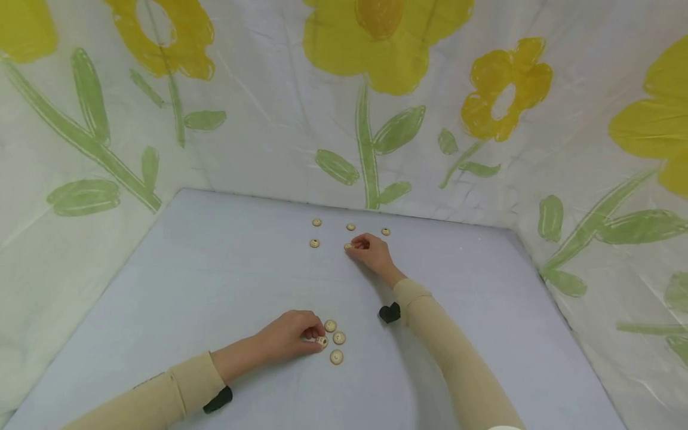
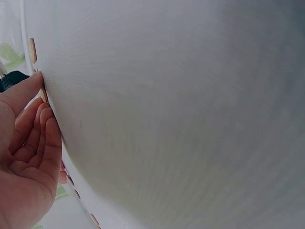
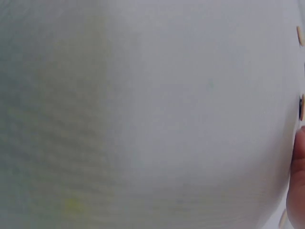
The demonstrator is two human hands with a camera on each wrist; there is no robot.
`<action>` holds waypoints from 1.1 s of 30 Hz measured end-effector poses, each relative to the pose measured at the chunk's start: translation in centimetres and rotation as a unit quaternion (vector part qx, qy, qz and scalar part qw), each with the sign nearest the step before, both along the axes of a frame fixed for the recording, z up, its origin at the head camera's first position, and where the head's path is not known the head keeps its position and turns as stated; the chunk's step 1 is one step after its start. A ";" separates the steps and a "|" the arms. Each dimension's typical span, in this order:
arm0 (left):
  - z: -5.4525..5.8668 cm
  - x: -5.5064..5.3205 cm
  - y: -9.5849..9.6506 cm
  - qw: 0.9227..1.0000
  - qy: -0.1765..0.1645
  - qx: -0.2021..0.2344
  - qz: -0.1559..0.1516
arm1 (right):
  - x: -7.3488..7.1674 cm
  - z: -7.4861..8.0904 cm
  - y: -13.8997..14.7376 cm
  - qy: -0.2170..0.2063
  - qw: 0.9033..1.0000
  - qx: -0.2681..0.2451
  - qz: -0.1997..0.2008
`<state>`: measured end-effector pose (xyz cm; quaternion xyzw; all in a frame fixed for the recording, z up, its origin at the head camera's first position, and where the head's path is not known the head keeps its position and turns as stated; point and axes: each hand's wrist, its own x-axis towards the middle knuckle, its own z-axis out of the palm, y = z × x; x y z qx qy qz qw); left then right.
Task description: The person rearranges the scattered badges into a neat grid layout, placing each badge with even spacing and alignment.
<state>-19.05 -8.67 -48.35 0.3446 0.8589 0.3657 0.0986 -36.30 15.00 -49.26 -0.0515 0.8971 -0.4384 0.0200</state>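
My left hand (image 1: 290,336) pinches a small round wooden disc (image 1: 322,341) with a dark mark, low at the table. In the left wrist view, the thumb and fingers of the left hand (image 2: 33,143) close on the edge of that disc (image 2: 44,93). Three similar pale discs (image 1: 338,338) lie just right of these fingertips. Farther off, my right hand (image 1: 372,254) holds another wooden disc (image 1: 349,246) between thumb and fingertips at the table. Its fingers partly cover this disc. Only a part of the right hand (image 3: 298,176) shows at the edge of the right wrist view.
Several more discs lie at the back: one disc (image 1: 314,243) left of the right hand, and a row with a left disc (image 1: 316,222), a middle disc (image 1: 350,227) and a right disc (image 1: 385,231). Behind the pale table (image 1: 215,269) hangs a flowered curtain (image 1: 269,137).
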 end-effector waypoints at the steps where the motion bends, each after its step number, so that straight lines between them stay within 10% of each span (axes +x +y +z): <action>1: 0.0 0.0 0.0 1.000 0.000 0.001 0.000 | 0.1 0.0 0.1 -0.003 1.000 -0.005 -0.003; 33: -0.1 0.0 0.0 1.000 0.007 0.000 -0.001 | 2.1 -0.2 1.0 -0.013 0.999 -0.032 0.005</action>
